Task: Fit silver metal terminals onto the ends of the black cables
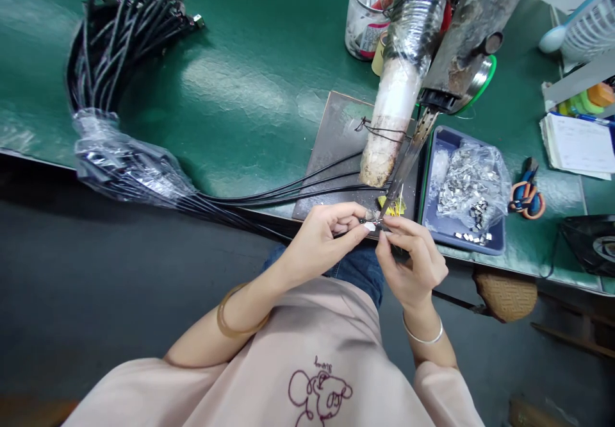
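Note:
My left hand point(334, 231) is closed in a pinch on the end of a black cable, where a small whitish piece shows at the thumb. Close beside it, my right hand point(410, 257) pinches thumb and fingers together at the same spot; what they hold is too small to make out. The thin tip of a soldering iron point(401, 174) points down right at my fingertips. Several black cables point(230, 201) run in from the left toward my hands, out of a bundle point(122, 49) partly wrapped in clear plastic point(129, 161). A yellow sponge point(393, 206) lies just behind my fingers.
A wrapped duct point(396, 93) hangs over the dark board point(331, 125). To the right are a blue tray point(500, 244) with small metal parts, orange-handled cutters point(527, 196) and a solder spool point(480, 84). A clear tub point(358, 26) stands behind. The green table's edge lies near my lap.

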A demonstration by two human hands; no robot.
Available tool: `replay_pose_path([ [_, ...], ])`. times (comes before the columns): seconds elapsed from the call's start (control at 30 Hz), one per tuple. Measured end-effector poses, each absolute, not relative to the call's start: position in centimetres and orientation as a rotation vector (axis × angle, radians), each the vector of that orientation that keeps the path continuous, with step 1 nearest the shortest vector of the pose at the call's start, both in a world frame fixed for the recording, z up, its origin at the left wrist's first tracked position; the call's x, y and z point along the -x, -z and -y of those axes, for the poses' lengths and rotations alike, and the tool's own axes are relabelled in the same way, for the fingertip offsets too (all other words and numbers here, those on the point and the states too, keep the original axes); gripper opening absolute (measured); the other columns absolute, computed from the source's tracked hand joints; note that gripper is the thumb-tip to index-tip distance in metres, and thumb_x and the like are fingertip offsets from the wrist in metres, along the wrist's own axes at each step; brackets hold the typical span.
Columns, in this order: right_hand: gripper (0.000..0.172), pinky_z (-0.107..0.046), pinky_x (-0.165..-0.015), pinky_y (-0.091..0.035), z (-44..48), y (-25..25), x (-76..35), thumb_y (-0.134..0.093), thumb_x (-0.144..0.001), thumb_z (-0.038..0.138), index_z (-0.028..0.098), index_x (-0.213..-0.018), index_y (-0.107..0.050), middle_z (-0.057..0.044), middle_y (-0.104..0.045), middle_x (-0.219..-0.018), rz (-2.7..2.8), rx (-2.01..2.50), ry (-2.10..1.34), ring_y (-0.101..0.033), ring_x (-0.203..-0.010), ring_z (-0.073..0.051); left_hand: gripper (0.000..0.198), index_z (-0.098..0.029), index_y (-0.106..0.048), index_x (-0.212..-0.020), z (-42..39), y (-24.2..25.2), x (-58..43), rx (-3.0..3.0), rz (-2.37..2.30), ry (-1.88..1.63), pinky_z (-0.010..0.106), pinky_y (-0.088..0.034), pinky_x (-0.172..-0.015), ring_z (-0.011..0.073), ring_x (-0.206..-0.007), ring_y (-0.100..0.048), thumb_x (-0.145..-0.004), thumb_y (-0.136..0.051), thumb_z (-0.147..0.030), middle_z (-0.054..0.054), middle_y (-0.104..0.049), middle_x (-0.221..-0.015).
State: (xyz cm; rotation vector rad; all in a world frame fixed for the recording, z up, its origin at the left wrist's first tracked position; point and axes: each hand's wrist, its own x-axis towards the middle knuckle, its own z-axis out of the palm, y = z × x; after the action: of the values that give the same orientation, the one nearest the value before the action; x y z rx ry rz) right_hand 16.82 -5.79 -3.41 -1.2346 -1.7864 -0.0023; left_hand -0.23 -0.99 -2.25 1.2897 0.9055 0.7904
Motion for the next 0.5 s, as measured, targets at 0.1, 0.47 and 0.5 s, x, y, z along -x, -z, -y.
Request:
replay_pose_path([
  [0.1,0.026,-0.028,-0.08,-0.065,5.7,3.2,-16.9,-0.072,-0.083,0.002,0.022,-0.097,-0.063,-0.006,-0.078,-0.104,1.779,1.235,0.011,-0.076,-0.091,-0.017,0.016,-0.011,-0.065,-0.092,1.1,2.3,0.2,-1.318,-0.908,-0.798,0.022,-0.035,-0.053,0.0081,-0.054,-0.044,-0.092,-0.061,-0.026,-0.005,-0.048,-0.06],
  [0.47,0.01,-0.031,-0.075,-0.064,6.0,2.5,-17.2,-0.065,-0.093,0.014,0.023,-0.091,-0.061,-0.003,-0.073,-0.092,1.49,1.313,-0.547,-0.075,-0.088,-0.018,0.02,-0.014,-0.067,-0.076,2.2,2.3,0.4,-1.585,-0.92,-0.991,0.021,-0.038,-0.058,0.008,-0.058,-0.049,-0.094,-0.06,-0.017,-0.001,-0.063,-0.067],
  [0.5,0.01,-0.032,-0.076,-0.064,6.1,2.5,-17.2,-0.065,-0.093,0.014,0.023,-0.091,-0.061,-0.003,-0.073,-0.092,1.506,1.297,-0.542,-0.076,-0.089,-0.018,0.027,-0.014,-0.065,-0.071,2.1,2.2,0.6,-1.527,-0.882,-0.91,0.021,-0.038,-0.057,0.0081,-0.056,-0.048,-0.096,-0.058,-0.02,-0.001,-0.061,-0.063],
])
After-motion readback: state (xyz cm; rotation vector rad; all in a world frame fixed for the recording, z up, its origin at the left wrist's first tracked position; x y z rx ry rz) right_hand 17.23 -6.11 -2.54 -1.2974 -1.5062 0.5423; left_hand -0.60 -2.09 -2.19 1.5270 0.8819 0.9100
